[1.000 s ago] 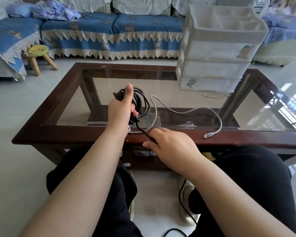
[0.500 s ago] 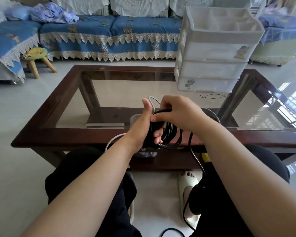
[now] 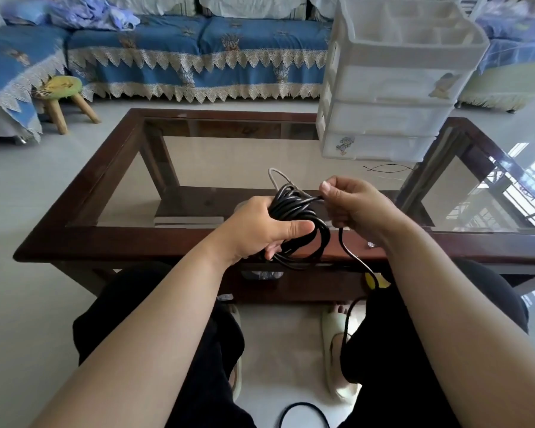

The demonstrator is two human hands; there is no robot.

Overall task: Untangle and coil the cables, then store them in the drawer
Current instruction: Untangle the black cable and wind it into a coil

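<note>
Holding a black cable coil (image 3: 297,223) above the near edge of the glass coffee table (image 3: 121,242).

Wrapping its fingers and thumb around the bundled loops, the left hand (image 3: 260,230) is gripping the coil just over the table's near wooden rail, while the right hand (image 3: 352,205), close beside it, is pinching the cable's free strand where it leaves the top of the coil (the rest of that strand is hanging down past the table's front edge toward the floor between the person's knees). A grey cable (image 3: 275,177) is lying on the table's glass just behind the coil, partly hidden by it. The white drawer unit (image 3: 393,88) is standing on the table's far right corner, its drawers closed.
</note>
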